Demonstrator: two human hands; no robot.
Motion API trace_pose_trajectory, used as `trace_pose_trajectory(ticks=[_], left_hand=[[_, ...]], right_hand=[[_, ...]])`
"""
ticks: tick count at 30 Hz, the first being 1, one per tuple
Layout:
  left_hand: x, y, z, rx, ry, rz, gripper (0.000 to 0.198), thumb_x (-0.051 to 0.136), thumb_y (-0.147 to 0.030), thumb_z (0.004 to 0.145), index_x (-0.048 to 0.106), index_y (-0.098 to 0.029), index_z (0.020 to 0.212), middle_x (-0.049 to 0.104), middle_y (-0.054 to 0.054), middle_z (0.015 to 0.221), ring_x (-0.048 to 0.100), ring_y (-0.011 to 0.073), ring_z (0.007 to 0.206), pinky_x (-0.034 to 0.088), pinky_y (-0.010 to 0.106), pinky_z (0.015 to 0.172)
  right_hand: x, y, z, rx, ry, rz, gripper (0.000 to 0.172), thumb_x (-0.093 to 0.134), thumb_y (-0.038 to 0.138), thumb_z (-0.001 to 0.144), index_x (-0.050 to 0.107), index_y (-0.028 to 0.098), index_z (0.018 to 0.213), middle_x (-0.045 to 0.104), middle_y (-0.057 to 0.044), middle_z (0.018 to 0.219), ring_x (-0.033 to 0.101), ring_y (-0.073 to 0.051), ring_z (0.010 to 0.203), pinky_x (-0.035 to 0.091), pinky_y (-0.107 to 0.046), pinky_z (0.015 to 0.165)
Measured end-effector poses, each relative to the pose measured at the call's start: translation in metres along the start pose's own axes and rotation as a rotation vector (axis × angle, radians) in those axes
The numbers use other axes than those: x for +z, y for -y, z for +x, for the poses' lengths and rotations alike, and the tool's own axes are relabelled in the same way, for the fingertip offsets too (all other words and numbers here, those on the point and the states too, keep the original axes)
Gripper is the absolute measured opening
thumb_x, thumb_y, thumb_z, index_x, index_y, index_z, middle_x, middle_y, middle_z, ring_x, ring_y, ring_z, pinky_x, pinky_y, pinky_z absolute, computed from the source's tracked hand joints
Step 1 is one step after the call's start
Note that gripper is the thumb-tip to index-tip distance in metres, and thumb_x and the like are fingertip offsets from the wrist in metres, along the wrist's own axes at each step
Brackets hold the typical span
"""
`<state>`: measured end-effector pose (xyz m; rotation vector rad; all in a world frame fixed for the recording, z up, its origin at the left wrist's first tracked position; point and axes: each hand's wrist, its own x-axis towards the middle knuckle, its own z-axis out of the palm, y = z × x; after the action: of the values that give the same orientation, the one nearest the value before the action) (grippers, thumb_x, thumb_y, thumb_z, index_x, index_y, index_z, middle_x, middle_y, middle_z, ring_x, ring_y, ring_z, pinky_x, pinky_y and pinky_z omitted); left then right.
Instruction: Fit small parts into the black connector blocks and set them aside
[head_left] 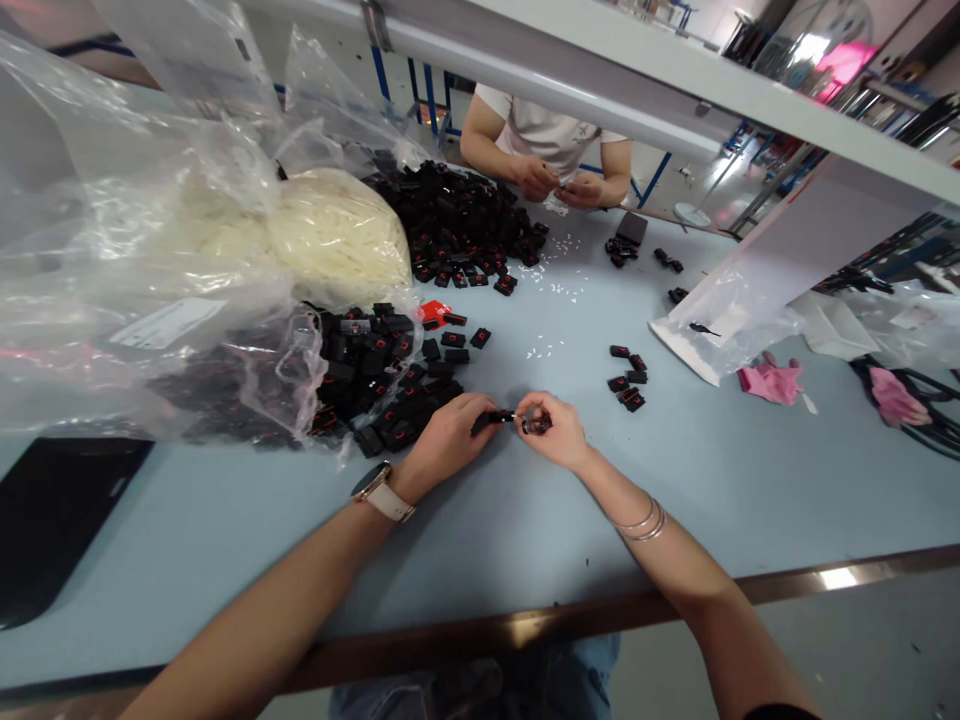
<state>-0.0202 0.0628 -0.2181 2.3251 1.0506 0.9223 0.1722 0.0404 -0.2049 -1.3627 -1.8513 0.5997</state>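
Note:
My left hand [448, 436] is closed in a pinch on a small black plastic part [501, 417] with a red mark, just in front of a heap of the same black parts [390, 385]. My right hand [551, 428] is curled shut right next to it, fingertips meeting the left ones, holding another small black piece [535, 426]. A watch sits on my left wrist and bangles on my right. Both hands hover over the light blue table [525, 520], near its front edge.
A clear plastic bag [150, 260] with white material lies at the left. A second black heap [457, 225] lies farther back, where another person's hands [559, 185] work. A few finished parts [628, 380], pink gloves [772, 382] and a dark tray [52, 520] also lie here.

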Motion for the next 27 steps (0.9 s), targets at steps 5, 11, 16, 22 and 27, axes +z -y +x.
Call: trace_pose_trajectory(ticks=[5, 11, 16, 22, 27], left_hand=[[0.0004, 0.0005, -0.0006, 0.015, 0.001, 0.012, 0.002, 0.056, -0.019, 0.085, 0.057, -0.017, 0.085, 0.064, 0.006, 0.089, 0.061, 0.0195, 0.082, 0.052, 0.033, 0.074], [0.0012, 0.0023, -0.0014, 0.03, -0.008, 0.033, 0.001, 0.057, -0.018, 0.084, 0.058, -0.018, 0.084, 0.064, 0.006, 0.092, 0.061, 0.0183, 0.083, 0.052, 0.031, 0.074], [0.0022, 0.0045, -0.0015, 0.045, 0.002, 0.059, 0.001, 0.059, -0.018, 0.083, 0.058, -0.018, 0.083, 0.065, 0.006, 0.09, 0.061, 0.0189, 0.082, 0.052, 0.031, 0.072], [0.0009, 0.0026, -0.0006, 0.089, 0.005, 0.082, 0.005, 0.057, -0.02, 0.086, 0.058, -0.017, 0.081, 0.066, 0.006, 0.089, 0.061, 0.0186, 0.08, 0.051, 0.032, 0.072], [-0.0012, -0.0016, 0.0011, 0.097, 0.001, 0.095, 0.007, 0.055, -0.019, 0.086, 0.057, -0.017, 0.079, 0.066, 0.006, 0.087, 0.061, 0.0191, 0.079, 0.051, 0.033, 0.072]], right_hand=[[0.0009, -0.004, -0.0012, -0.068, 0.056, -0.073, 0.016, 0.055, 0.021, 0.076, 0.058, 0.02, 0.092, 0.068, 0.001, 0.075, 0.058, -0.009, 0.055, 0.046, -0.021, 0.057], [0.0008, -0.0039, -0.001, -0.144, 0.153, -0.138, 0.025, 0.056, 0.014, 0.075, 0.056, 0.021, 0.099, 0.071, 0.0, 0.082, 0.066, -0.012, 0.067, 0.049, -0.022, 0.066], [0.001, 0.0001, -0.0019, -0.28, 0.182, -0.316, 0.019, 0.054, 0.014, 0.081, 0.057, 0.021, 0.099, 0.071, 0.0, 0.078, 0.066, -0.013, 0.067, 0.047, -0.023, 0.066], [0.0022, 0.0031, -0.0036, -0.376, 0.158, -0.442, 0.018, 0.047, 0.015, 0.089, 0.058, 0.02, 0.103, 0.071, -0.001, 0.079, 0.065, -0.013, 0.069, 0.046, -0.024, 0.065], [0.0024, 0.0033, -0.0037, -0.382, 0.052, -0.401, 0.023, 0.046, 0.012, 0.089, 0.059, 0.019, 0.106, 0.072, -0.001, 0.082, 0.064, -0.013, 0.068, 0.047, -0.024, 0.068]])
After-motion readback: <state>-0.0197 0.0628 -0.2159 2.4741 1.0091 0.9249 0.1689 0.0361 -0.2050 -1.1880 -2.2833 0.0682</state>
